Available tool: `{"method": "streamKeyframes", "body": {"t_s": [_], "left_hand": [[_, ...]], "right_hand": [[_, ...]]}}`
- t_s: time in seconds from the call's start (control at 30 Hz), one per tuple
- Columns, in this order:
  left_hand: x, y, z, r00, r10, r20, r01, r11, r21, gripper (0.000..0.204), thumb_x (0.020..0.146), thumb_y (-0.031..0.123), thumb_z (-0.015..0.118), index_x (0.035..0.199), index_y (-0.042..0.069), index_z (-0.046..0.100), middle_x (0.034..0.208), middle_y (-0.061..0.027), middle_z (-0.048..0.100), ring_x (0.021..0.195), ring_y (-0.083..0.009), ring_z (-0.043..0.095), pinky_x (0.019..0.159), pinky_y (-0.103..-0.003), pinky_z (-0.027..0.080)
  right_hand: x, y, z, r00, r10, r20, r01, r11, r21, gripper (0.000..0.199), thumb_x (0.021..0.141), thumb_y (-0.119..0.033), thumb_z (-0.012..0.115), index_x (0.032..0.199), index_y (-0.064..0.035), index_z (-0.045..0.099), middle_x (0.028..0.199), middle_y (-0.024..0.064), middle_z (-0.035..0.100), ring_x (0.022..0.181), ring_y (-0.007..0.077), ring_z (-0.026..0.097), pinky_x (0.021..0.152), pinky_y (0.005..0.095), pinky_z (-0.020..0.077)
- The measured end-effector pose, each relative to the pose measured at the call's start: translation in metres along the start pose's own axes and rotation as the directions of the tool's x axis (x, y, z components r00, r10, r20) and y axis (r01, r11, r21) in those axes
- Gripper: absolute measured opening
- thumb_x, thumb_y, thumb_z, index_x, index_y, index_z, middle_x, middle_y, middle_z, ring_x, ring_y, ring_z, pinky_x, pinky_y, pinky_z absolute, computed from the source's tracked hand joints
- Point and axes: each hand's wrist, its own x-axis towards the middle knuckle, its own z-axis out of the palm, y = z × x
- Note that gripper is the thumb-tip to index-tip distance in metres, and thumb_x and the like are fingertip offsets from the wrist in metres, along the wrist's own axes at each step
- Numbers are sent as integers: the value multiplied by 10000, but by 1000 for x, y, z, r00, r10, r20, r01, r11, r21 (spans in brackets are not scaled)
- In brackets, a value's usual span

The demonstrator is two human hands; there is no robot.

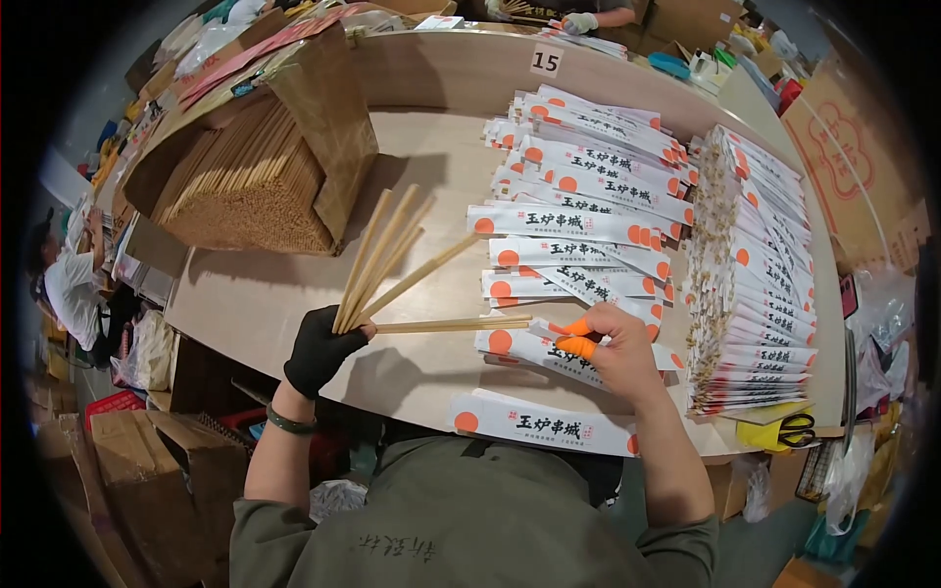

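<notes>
Near paper sleeves [765, 284], black scissors [797, 428]

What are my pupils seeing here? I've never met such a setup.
There is no machine: a person is at work. The single picture comes from a fisheye camera on their head, looking down, so straight edges bend. The black-gloved left hand holds a fan of wooden sticks; the right hand, with orange finger covers, pinches a white paper sleeve at some stick tips. On the table: an open box of sticks and many printed sleeves.
</notes>
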Motion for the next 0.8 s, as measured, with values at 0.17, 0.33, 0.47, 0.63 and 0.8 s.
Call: {"method": "streamKeyframes", "body": {"t_s": [0.17, 0.33, 0.47, 0.63, 0.8], "left_hand": [[2, 3, 1, 999, -8, 36, 7, 999, 39, 113, 816, 111, 680, 806, 10, 629, 722, -2, 607, 687, -83, 539, 666, -262, 462], [18, -18, 21, 952, 270, 144, -270, 963, -17, 157, 893, 170, 626, 919, 15, 620, 905, -58, 658, 833, -113, 595, 716, -267, 478], [19, 41, 123, 998, 29, 59, 6, 853, -522, 286, 943, 311, 556, 984, 29, 527, 1168, -142, 598, 1008, -190, 587, 904, -310, 468], [41, 4, 101, 973, -82, -216, 14, 954, -299, 207, 951, 209, 519, 902, 29, 610, 799, -59, 637, 709, -126, 588, 658, -271, 476], [31, -24, 101, 957, -24, -291, 0, 997, -79, 250, 929, 232, 554, 983, 10, 655, 722, -37, 633, 668, -99, 574, 645, -253, 453]], "right_hand": [[-3, 0, 0, 998, -1, 57, 2, 1000, -18, 148, 752, -57, 747, 897, -41, 725, 755, 14, 568, 676, 94, 496, 614, 249, 404], [2, -5, 21, 939, -343, 36, 334, 880, -338, 144, 763, -112, 703, 899, -67, 723, 762, 56, 590, 689, 186, 552, 632, 303, 455], [21, -17, 68, 775, -601, 194, 570, 533, -625, 182, 764, -167, 675, 917, -69, 687, 783, 67, 595, 706, 238, 566, 624, 357, 468], [14, -3, 38, 798, -597, 82, 465, 524, -713, 313, 715, -139, 686, 988, 2, 631, 900, 127, 568, 823, 272, 556, 690, 384, 453], [-7, 33, 61, 816, -478, 326, 525, 374, -764, 268, 712, -54, 632, 958, 48, 605, 900, 116, 550, 796, 252, 555, 664, 349, 460]]}}
